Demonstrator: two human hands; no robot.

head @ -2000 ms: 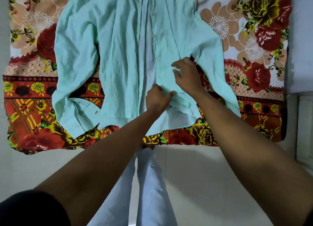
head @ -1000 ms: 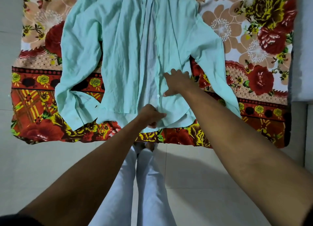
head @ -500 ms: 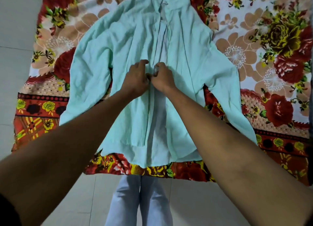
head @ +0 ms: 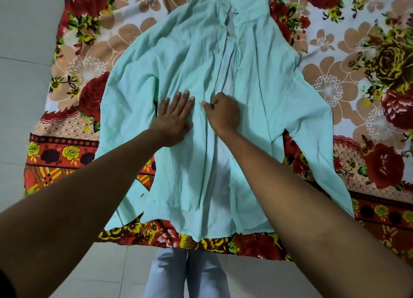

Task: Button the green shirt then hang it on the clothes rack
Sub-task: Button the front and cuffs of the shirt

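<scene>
1. Where it lies face up across the floral bedsheet (head: pixel 348 79), the mint-green shirt (head: pixel 263 101) is wrinkled, placket partly open, collar at the far edge.
2. Left hand (head: pixel 173 119) presses flat on it, fingers straight and close together.
3. Right hand (head: pixel 223 113) pinches the placket.
4. Hem reaches the sheet's near edge; pale tiled floor (head: pixel 24 92) lies left.

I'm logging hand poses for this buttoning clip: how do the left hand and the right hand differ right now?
The left hand lies flat, fingers straight, on the green shirt; the right hand is curled, pinching fabric at the front opening. The left hand sits on the panel, the right hand at its edge. Both touch the shirt mid-chest.
</scene>
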